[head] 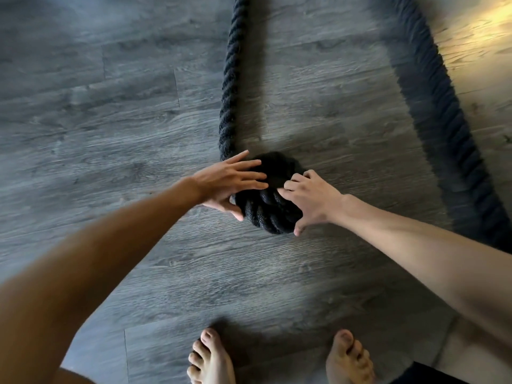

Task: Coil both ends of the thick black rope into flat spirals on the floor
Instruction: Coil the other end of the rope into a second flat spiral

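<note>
The thick black rope [231, 79] lies on a grey wood-plank floor [110, 120], and one end of it is wound into a small, tight coil [266, 212] near the middle of the view. From the far left side of the coil the rope runs straight away to the top edge. A second length [437, 106] of rope (blurred, so its twist is hard to make out) comes down from the top right and curves off towards the right edge, well apart from the coil.

Both hands are on the coil. The left hand [230, 180] lies flat across its top left, fingers straight and spread, with the thumb pressed against the coil's near left side; it grips nothing. The right hand [310, 198] sits on the right side, its fingers bent with the tips dug into the top of the coil and the thumb stretched down to the near right edge, so that it clasps the coil between fingers and thumb. The fingertips of the two hands nearly meet over the middle.

Both forearms are bare. At the bottom edge stand two bare feet, the left foot [212, 358] and the right foot [349, 358], toes pointing towards the coil. A warm patch of light [487, 29] falls on the floor at the top right
</note>
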